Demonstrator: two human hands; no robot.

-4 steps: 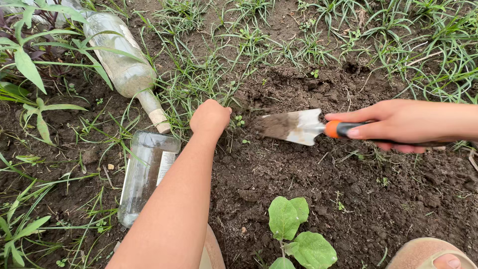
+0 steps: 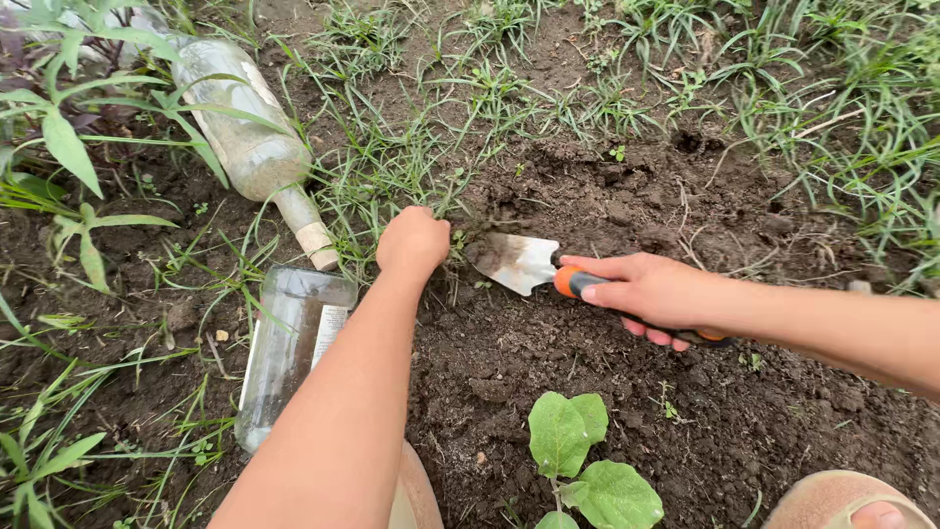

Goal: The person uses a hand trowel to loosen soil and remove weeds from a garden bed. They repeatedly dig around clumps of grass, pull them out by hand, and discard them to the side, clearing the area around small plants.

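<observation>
Fingers of the left hand (image 2: pixel 413 241) were bunched on grass (image 2: pixel 392 176) beside the trowel (image 2: pixel 516 261), which the right hand (image 2: pixel 654 291) gripped by its orange handle. Its blade (tip at the soil) could have nicked those knuckles or the seedling (image 2: pixel 578 460) nearby.

Dark soil (image 2: pixel 685 421), grass (image 2: pixel 392 167), seemingly daylight

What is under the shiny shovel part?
Under the trowel blade lies dark loose soil. Its tip meets the grass clump gripped by the left hand. The ground directly beneath the blade is covered.
</observation>
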